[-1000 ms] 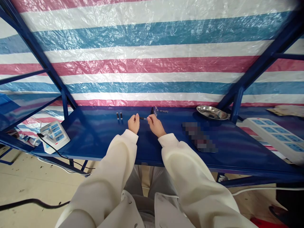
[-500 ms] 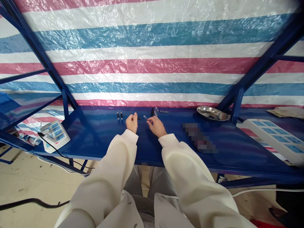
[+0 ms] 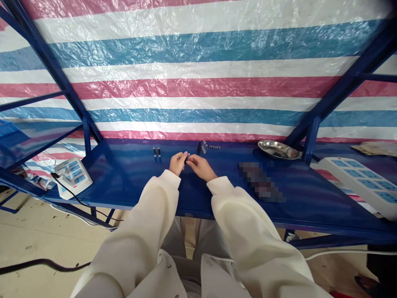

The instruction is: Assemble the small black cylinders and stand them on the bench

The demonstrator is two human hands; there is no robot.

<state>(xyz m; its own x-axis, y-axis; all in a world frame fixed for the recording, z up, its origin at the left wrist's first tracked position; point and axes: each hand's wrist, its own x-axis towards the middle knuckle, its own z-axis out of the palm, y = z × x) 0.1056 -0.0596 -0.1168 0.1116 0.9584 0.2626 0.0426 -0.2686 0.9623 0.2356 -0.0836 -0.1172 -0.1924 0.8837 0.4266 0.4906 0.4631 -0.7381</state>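
Note:
My left hand [image 3: 177,164] is closed on a small dark tube, mostly hidden by the fingers. Thumb and fingertips of my right hand [image 3: 201,167] pinch a small clear plastic piece [image 3: 188,155], of which only a bit shows. The fingertips of both hands meet over the blue table, and the two parts appear to be together there; whether they are joined I cannot tell. Left of the hands, two small black cylinders with silvery ends [image 3: 156,152] stand side by side. Behind my right hand lie small clear pieces [image 3: 204,146], dark pieces [image 3: 199,145] and a row of small silvery coil-like parts [image 3: 214,147].
A shiny metal dish [image 3: 278,150] sits at the back right of the blue table [image 3: 124,178]. Nearer lies a pixelated, unrecognisable item [image 3: 260,182]. White power strips stand at the left [image 3: 73,178] and right [image 3: 361,182]. Blue frame posts rise on both sides before a striped sheet.
My right hand has moved slightly left and my left hand slightly right, bringing the clear piece and the dark tube together. Earlier there was a gap between them.

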